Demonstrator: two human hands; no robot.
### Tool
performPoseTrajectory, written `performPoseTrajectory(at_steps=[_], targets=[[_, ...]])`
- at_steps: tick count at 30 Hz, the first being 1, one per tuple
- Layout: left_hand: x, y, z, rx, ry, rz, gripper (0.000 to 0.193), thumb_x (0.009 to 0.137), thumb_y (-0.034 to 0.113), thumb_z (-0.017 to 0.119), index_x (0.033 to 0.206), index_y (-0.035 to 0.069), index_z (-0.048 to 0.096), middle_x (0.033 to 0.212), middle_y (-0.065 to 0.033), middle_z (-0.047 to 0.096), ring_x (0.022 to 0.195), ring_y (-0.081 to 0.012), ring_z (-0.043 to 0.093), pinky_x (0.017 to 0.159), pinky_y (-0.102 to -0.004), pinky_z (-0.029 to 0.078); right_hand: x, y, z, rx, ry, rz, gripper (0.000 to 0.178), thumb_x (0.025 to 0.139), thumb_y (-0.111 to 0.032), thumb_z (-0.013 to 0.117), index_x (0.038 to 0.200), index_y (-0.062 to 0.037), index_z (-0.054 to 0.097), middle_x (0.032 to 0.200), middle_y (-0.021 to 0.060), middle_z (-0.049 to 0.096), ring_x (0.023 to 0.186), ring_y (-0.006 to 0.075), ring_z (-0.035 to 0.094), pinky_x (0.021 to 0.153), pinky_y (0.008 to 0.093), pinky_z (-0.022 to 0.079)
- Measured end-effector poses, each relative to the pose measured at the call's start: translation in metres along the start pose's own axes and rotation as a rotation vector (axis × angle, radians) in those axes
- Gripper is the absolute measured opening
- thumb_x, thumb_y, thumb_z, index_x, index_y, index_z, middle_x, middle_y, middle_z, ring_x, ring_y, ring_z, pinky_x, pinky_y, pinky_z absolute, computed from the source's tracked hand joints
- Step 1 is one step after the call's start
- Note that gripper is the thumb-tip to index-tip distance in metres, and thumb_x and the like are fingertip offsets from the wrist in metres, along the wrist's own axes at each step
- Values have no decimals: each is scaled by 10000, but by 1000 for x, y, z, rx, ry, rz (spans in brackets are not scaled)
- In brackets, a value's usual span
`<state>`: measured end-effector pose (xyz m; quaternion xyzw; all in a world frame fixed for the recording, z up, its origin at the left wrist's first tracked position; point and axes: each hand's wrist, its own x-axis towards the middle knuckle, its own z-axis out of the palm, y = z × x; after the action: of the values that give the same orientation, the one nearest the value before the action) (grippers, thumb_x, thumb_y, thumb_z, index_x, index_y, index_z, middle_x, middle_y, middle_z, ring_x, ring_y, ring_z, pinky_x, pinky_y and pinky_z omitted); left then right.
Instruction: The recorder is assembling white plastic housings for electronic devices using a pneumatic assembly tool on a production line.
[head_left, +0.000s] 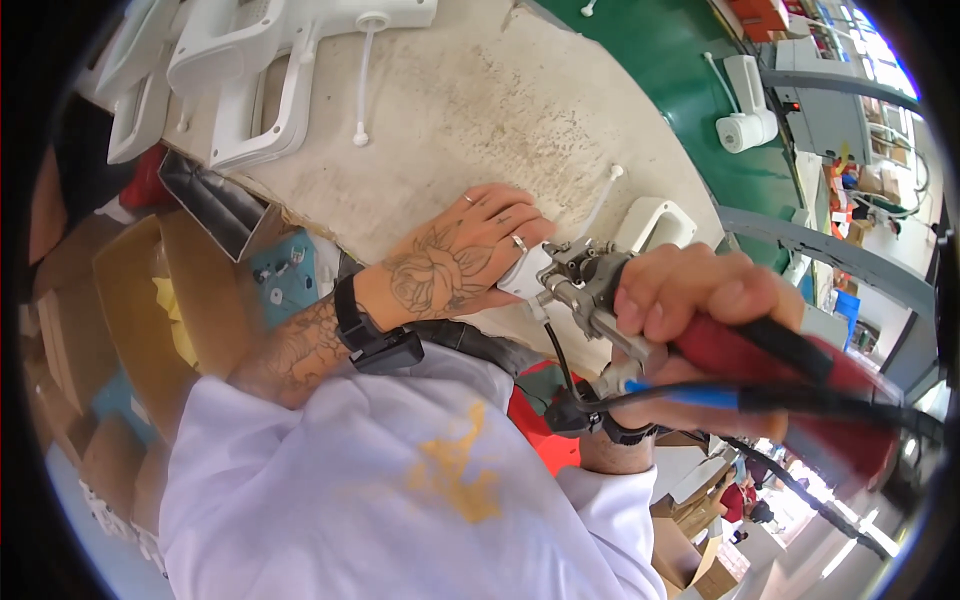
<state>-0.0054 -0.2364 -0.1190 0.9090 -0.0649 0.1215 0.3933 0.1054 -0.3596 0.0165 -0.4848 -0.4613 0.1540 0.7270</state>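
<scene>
Left hand (pixel 465 255) over white plastic housing (pixel 518 276), grip unclear; right hand (pixel 710 290) clutches red-handled metal-headed tool (pixel 602 292); slip could nick left hand.

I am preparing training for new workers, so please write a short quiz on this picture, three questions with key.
1. Which hand grips the metal tool?
2. True or false: a white part lies on the green surface.
3. What is around the wrist of the left hand? A) red cloth B) black strap C) yellow rope

Key: 1. The right hand. 2. True. 3. B.
</scene>
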Motion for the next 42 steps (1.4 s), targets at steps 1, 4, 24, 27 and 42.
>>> performPoseTrajectory(at_steps=[1, 4, 24, 27, 42], targets=[[0, 0, 3, 26, 13, -2, 802, 634, 206, 847, 1343, 88, 491, 1315, -129, 510, 1313, -333, 434, 1098, -476, 360, 2, -6, 1, -3, -1, -7, 749, 884, -730, 552, 1113, -17, 530, 702, 101, 543, 549, 221, 519, 498, 361, 445], [-3, 2, -1, -2, 0, -33, 790, 648, 213, 842, 1347, 93, 495, 1309, -123, 520, 1305, -326, 439, 1096, -470, 366, 5, -13, 0, 52, 76, 12, 738, 801, -629, 750, 1085, 26, 564, 700, 124, 595, 597, 250, 576, 563, 367, 492], [-5, 0, 9, 64, 73, 33, 824, 667, 197, 843, 1423, 170, 515, 1225, -89, 580, 1238, -298, 501, 1096, -442, 388, -25, -44, 15, 8, -68, -41, 733, 898, -580, 646, 1263, 31, 468, 750, 112, 573, 598, 237, 577, 556, 371, 481], [-2, 1, 5, 57, 63, 38, 845, 648, 187, 849, 1423, 167, 514, 1211, -85, 583, 1228, -294, 507, 1092, -441, 390, -25, -32, 17, 18, -41, -36, 703, 895, -584, 647, 1221, 16, 481, 742, 116, 571, 590, 238, 571, 558, 372, 483], [10, 24, -9, -39, 5, -38, 706, 728, 168, 808, 1376, 106, 535, 1262, -141, 585, 1160, -348, 565, 997, -437, 482, -46, -56, 3, 44, 99, -123, 639, 891, -587, 680, 1080, -7, 486, 650, 103, 567, 458, 216, 522, 417, 345, 446]])
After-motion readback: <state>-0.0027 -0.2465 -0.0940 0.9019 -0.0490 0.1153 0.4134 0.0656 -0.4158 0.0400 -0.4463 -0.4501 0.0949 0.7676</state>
